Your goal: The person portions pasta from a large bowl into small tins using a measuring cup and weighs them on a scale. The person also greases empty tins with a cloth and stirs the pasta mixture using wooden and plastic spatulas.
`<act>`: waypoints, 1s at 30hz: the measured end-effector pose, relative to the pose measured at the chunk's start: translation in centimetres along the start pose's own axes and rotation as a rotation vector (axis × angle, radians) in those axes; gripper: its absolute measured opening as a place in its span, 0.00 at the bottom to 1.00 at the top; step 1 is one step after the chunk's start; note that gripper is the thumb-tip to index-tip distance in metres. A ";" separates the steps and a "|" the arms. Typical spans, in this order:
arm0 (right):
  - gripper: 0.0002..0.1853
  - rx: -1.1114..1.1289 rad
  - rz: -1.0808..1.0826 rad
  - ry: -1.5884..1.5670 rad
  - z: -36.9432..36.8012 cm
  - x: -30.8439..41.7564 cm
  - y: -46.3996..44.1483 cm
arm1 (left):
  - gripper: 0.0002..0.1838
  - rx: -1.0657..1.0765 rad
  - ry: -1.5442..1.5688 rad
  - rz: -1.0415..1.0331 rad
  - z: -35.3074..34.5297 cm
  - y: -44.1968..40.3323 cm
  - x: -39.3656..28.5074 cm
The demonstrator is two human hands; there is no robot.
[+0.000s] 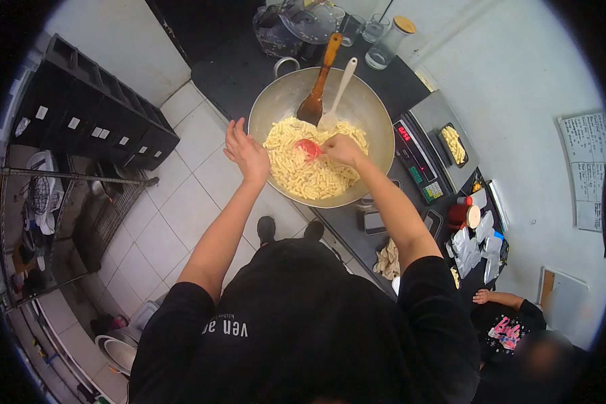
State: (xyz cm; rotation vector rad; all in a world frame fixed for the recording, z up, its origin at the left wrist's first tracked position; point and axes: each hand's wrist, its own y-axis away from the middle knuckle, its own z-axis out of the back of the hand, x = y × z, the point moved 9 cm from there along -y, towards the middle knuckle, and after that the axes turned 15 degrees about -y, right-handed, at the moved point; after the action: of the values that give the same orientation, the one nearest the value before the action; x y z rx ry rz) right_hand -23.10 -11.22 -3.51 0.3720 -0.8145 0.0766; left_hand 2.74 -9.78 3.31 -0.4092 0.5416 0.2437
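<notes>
A wide metal bowl (384,114) holds short pasta in a pale yellow sauce (316,180). My right hand (341,149) is closed on a red scoop (308,149), which dips into the pasta with some of it inside. At the bowl's left rim, my left hand (247,153) has its fingers stretched out and apart; the palm side seems to rest against the rim. A brown wooden spatula (320,84) and a cream-coloured spoon or spatula (341,91) lean in the far side of the bowl, their heads in the pasta.
Right of the bowl stands a digital scale (417,158) with a black tray of pasta (453,144) on it. Foil packs (468,249) and a red container (459,214) lie farther along. Behind are a glass jar (389,44) and glasses. Another person's hand (482,296) is lower right.
</notes>
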 end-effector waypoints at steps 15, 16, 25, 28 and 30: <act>0.16 -0.019 -0.174 -0.670 4.9 -1.7 6.9 | 0.26 -0.020 -0.069 -0.028 0.1 0.2 -0.1; 0.16 -0.038 -0.179 -0.673 5.4 -1.9 7.2 | 0.26 -0.018 -0.062 -0.030 0.0 0.3 -0.2; 0.14 -0.415 -0.251 -0.763 19.8 -2.7 19.4 | 0.26 -0.081 -0.139 -0.105 -0.4 0.0 0.3; 0.17 -0.663 -0.261 -0.514 27.2 -9.0 24.3 | 0.25 -0.106 -0.170 -0.118 -0.4 0.0 0.3; 0.18 -0.716 -0.309 -0.420 31.0 -11.7 27.2 | 0.25 -0.100 -0.161 -0.132 -0.7 -0.3 0.8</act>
State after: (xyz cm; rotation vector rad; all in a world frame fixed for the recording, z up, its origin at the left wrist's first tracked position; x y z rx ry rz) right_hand -58.38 4.14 15.40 -0.1784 -1.1249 -0.5875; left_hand 3.16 -10.25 2.44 -0.5154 0.3438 0.1757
